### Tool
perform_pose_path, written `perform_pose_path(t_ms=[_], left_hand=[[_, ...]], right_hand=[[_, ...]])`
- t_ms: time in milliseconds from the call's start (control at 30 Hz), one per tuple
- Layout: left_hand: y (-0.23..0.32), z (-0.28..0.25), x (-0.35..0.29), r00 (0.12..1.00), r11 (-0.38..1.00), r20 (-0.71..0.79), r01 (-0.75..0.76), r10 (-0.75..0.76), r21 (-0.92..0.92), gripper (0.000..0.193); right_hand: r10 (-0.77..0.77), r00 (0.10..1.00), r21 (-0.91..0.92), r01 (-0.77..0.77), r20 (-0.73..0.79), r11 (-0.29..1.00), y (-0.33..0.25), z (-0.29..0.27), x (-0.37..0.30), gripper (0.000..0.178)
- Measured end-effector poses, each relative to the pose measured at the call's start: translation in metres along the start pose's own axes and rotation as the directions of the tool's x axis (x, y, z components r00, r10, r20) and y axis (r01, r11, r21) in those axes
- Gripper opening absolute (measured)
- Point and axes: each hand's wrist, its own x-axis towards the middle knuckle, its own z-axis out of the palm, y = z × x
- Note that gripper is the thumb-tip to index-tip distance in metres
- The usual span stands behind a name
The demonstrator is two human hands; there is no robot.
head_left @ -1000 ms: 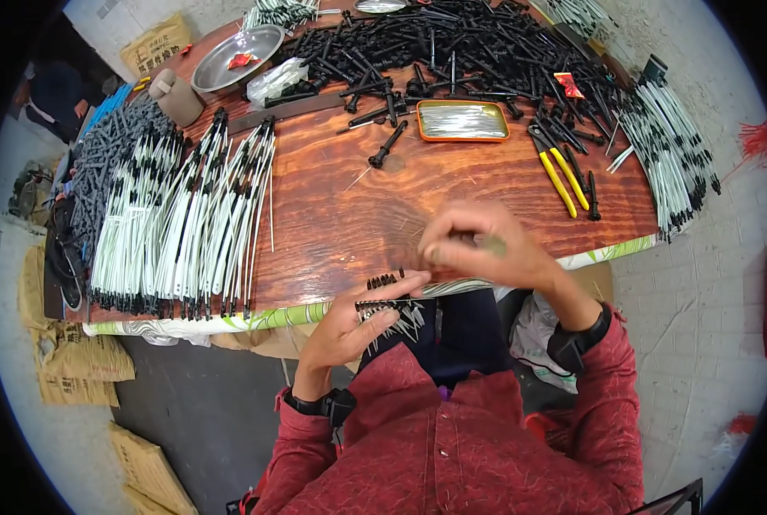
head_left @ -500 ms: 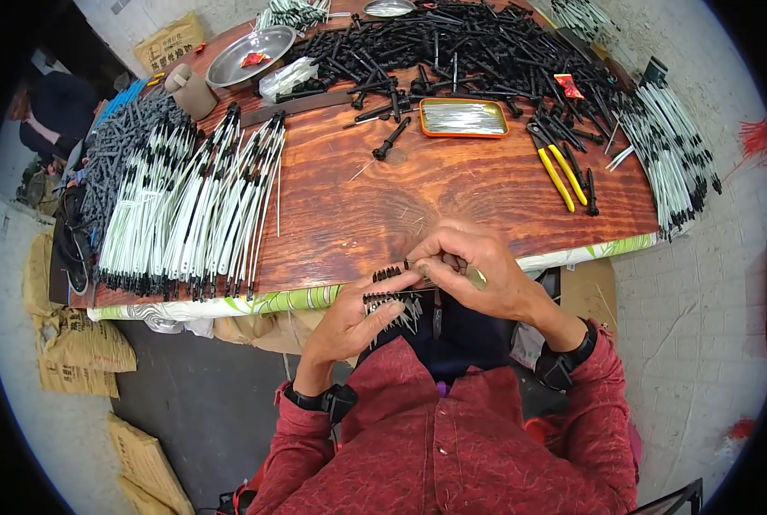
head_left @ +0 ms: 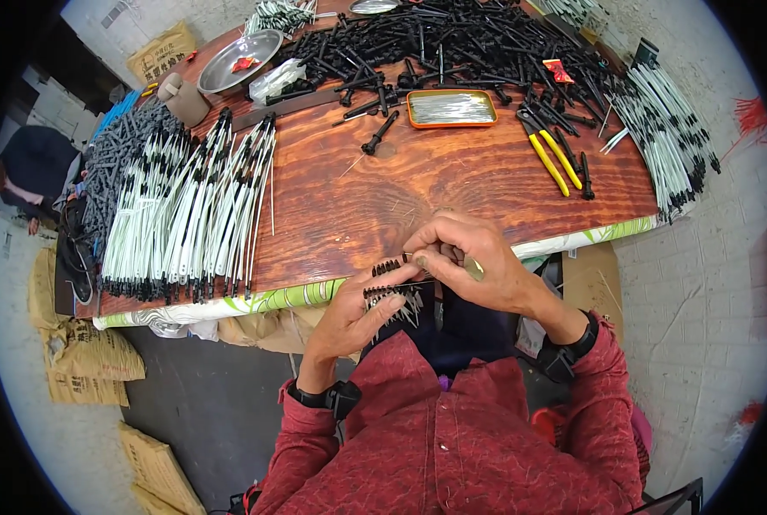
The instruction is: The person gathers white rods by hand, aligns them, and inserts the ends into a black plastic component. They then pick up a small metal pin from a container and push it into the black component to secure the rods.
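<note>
Close to the table's near edge, my left hand point(head_left: 353, 311) is closed round a bunch of thin white strips with black ends point(head_left: 387, 293). The black ends sit in two rows, one above and one below my fingers, and the white parts hang below. My right hand point(head_left: 473, 262) meets the left fingertips, thumb and forefinger pinched at one small black end. A thin dark wire-like line runs from the bunch toward the right hand. What exactly the right fingertips hold is too small to make out. Something shiny and yellowish shows on the right hand.
Bundles of white strips point(head_left: 190, 215) lie at the left, more point(head_left: 662, 137) at the right. Black plastic parts point(head_left: 486, 43) heap at the back. An orange-rimmed tray point(head_left: 452, 124) of thin pins, yellow-handled pliers point(head_left: 555, 159) and a metal bowl point(head_left: 220, 77) are on the table point(head_left: 332, 189). Another person point(head_left: 40, 167) is far left.
The view has shifted slightly, so the table things appear a little to the left. Both hands keep nearly the same grip, with the right fingertips moved very slightly.
</note>
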Motion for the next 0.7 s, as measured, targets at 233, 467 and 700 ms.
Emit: perform_pose_path(t_ms=[233,467,700], left_hand=[[-0.001,0.002,0.003,1.000,0.999,0.003,0.013,-0.013,-0.036,0.039],[0.003,0.002,0.003,0.999,1.000,0.035,0.007,-0.007,0.003,0.035],[0.004,0.002,0.003,0.994,0.999,0.103,0.047,-0.047,0.003,0.030]], right_hand=[[-0.034,0.999,-0.061,0.032,-0.040,0.998,-0.005,0.000,0.000,0.011],[-0.166,0.983,-0.190,0.178,0.081,0.965,-0.011,-0.014,0.005,0.009],[-0.174,0.969,-0.158,0.202,0.177,0.966,-0.008,-0.015,0.006,0.010]])
